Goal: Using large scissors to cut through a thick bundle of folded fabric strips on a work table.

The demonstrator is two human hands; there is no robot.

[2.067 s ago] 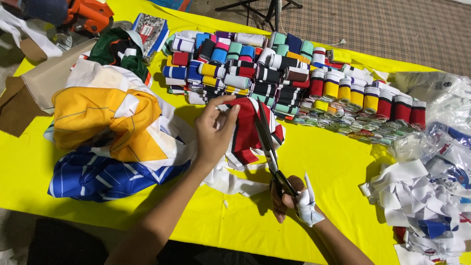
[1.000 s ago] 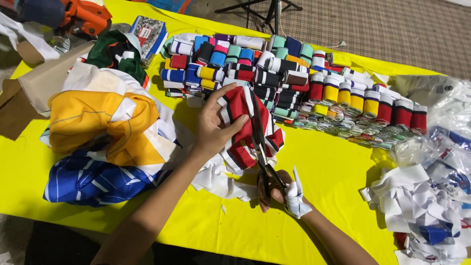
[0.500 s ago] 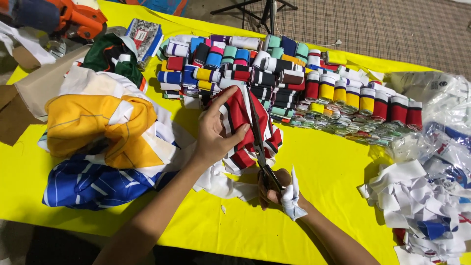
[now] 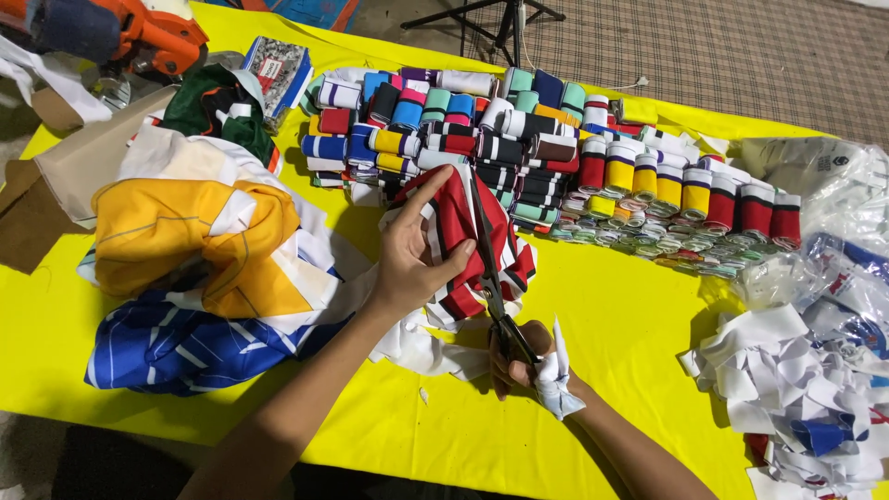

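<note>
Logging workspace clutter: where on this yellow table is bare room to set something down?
Bare yellow table lies between the striped cloth rolls, the white scrap pile and the right hand with scissors. Another strip runs along the near edge. The left side is crowded under folded garments.

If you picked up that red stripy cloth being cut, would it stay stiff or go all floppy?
Probably floppy: the red striped cloth already wrinkles and folds under the left hand. It likely feels light, being thin enough for the scissors to cut.
</note>
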